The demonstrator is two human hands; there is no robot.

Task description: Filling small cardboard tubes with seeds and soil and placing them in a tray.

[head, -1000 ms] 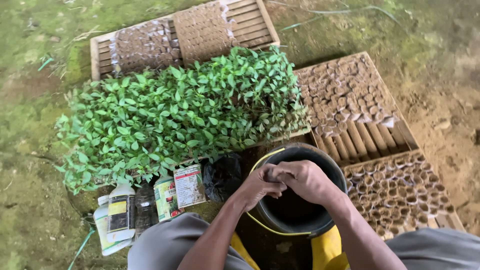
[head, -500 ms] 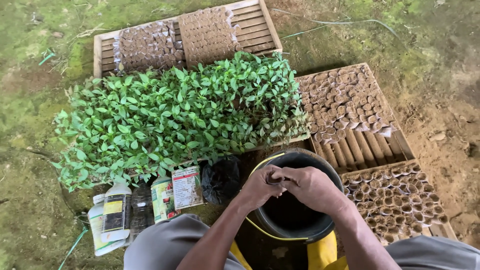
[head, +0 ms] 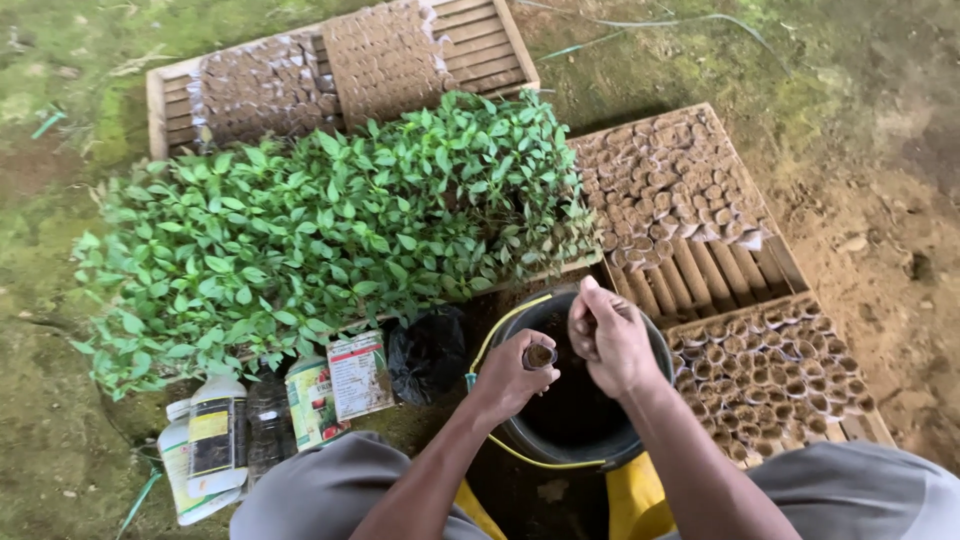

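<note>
The left hand (head: 512,375) is closed around a small soil-filled seedling pot (head: 540,356) and holds it upright over the black bucket (head: 640,445), at its left rim. The pot looks light and thin-walled, likely soft and easily crushed; loose soil may spill if it tilts. Hold it around the side wall, low down, with gentle pressure. The right hand (head: 610,335) hovers just beside the pot with its fingers pinched together; whether they carry soil cannot be told. To the right lie trays of empty pots (head: 770,370).

Compared with the earlier frames, the two hands, then pressed together over the bucket, are now apart, and the pot's open top shows.
</note>
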